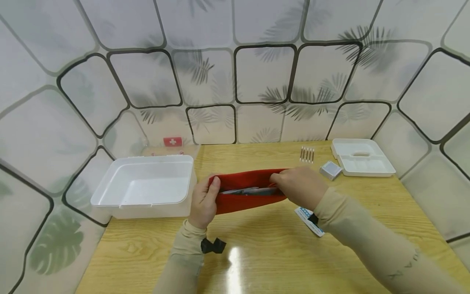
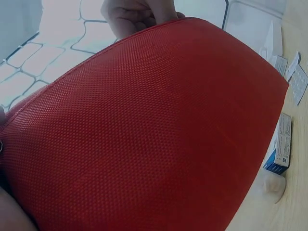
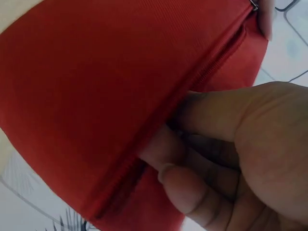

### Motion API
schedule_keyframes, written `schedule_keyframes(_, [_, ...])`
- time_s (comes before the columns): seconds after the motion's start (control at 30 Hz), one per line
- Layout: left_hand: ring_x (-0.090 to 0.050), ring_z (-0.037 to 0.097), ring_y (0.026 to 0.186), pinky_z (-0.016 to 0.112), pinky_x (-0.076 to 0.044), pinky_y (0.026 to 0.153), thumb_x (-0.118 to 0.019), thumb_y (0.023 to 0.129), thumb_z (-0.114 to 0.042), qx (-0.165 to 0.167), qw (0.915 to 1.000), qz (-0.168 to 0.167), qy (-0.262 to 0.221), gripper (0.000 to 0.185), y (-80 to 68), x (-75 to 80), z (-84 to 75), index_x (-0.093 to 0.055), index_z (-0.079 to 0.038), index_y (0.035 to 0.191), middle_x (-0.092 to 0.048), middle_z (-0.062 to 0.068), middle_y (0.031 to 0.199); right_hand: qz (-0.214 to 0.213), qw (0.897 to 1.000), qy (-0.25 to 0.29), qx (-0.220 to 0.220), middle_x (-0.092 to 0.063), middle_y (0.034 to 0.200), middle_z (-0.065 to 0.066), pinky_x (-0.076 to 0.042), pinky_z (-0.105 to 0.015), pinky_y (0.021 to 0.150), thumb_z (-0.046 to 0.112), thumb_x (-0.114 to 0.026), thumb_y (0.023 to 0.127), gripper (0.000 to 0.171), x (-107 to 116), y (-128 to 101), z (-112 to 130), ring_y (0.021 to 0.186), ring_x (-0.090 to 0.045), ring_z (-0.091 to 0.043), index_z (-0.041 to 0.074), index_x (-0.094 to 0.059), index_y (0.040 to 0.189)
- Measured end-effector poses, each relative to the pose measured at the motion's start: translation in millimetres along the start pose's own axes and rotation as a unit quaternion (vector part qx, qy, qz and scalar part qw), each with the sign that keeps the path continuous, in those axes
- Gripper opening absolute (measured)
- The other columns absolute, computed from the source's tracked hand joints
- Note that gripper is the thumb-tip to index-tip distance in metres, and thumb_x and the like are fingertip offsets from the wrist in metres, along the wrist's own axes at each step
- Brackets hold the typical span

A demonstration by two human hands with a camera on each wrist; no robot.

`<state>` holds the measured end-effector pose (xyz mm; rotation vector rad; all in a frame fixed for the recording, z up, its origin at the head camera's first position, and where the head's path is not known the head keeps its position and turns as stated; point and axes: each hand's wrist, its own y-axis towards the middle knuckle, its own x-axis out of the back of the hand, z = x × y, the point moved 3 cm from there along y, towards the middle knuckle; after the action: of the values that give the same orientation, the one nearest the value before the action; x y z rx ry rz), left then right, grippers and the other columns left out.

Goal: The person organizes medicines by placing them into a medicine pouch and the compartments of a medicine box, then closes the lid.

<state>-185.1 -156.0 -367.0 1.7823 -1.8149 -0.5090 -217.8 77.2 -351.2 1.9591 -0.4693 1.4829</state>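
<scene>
L hand pinching L end of red pouch, thumb on near side of mouth; R hand fingers curled, gripping edge at R end. Pouch held up over approx. ctr of wood table, mouth open, greyish contents inside. White bin to L; far R: white tray, sm. box beside it, swabs in row.

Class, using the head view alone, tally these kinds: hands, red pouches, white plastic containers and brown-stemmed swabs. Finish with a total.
Hands: 2 (left hand, right hand)
Red pouch: 1
White plastic containers: 2 (deep bin, divided tray)
Brown-stemmed swabs: 5
Total: 10
</scene>
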Motion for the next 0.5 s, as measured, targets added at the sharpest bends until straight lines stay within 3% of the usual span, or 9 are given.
schedule_keyframes(0.1, [-0.061, 0.013, 0.079, 0.023, -0.049, 0.073, -0.041, 0.094, 0.013, 0.001, 1.0, -0.005, 0.003, 0.021, 0.0, 0.8, -1.0, -0.062, 0.014, 0.093, -0.064, 0.026, 0.082, -0.009, 1.0, 0.009, 0.0, -0.065, 0.067, 0.002, -0.049, -0.032, 0.048, 0.001, -0.079, 0.072, 0.02, -3, 0, 2, 0.057, -0.061, -0.013, 0.015, -0.066, 0.078])
schedule_keyframes(0.33, [-0.061, 0.012, 0.079, 0.023, -0.049, 0.073, -0.041, 0.095, 0.012, -0.001, 0.9998, -0.021, 0.004, 0.023, -3.9, 5.0, 27.6, -0.064, 0.01, 0.095, -0.066, 0.022, 0.084, -0.025, 0.999, 0.023, 0.002, -0.064, 0.066, 0.004, -0.048, -0.031, 0.048, -0.001, -0.078, 0.071, 0.021, -7, -2, 2, 0.058, -0.06, -0.011, 0.016, -0.066, 0.074])
schedule_keyframes(0.5, [-0.06, 0.013, 0.081, 0.025, -0.048, 0.074, -0.04, 0.099, 0.003, 0.009, 0.9995, -0.03, -0.005, 0.024, -4.9, 8.3, 33.5, -0.063, 0.007, 0.097, -0.066, 0.019, 0.086, -0.054, 0.998, 0.039, 0.008, -0.065, 0.07, 0.004, -0.05, -0.03, 0.052, 0.002, -0.078, 0.075, 0.018, -7, -4, 0, 0.061, -0.061, -0.01, 0.016, -0.067, 0.078])
